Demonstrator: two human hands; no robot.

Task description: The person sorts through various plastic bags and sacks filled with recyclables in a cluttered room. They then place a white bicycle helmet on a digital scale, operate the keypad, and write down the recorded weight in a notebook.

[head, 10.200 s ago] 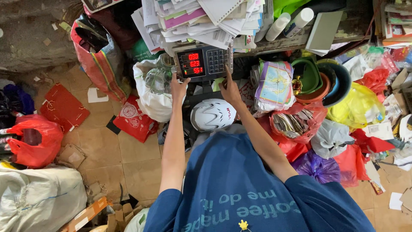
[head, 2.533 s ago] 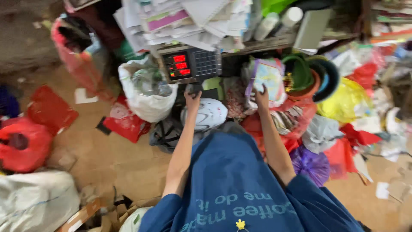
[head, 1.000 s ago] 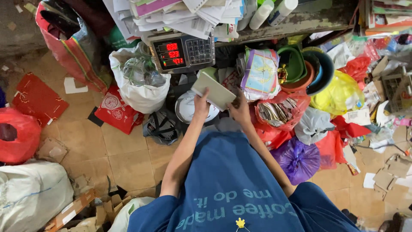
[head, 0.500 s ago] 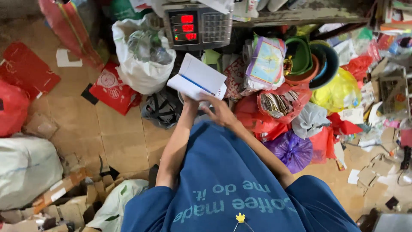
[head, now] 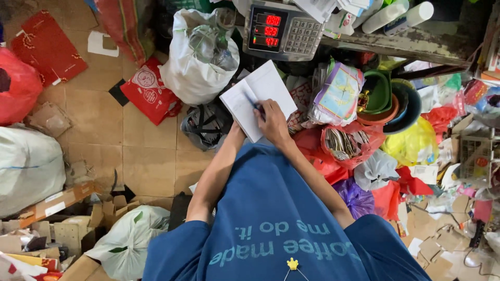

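At twelve o'clock below the scale (head: 282, 29), writing under way: right hand (head: 272, 122) clenched on pen (head: 253, 103) over notebook (head: 258, 99), left hand hidden beneath, grip untellable; likely needs steady support next.

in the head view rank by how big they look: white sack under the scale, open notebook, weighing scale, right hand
1. white sack
2. open notebook and weighing scale: alike, and the scale is cut off at the top
3. right hand

Hands left the scale (head: 281, 28); now an open notebook (head: 259, 99) sits below it, right hand (head: 272, 122) writing with a pen (head: 254, 105).
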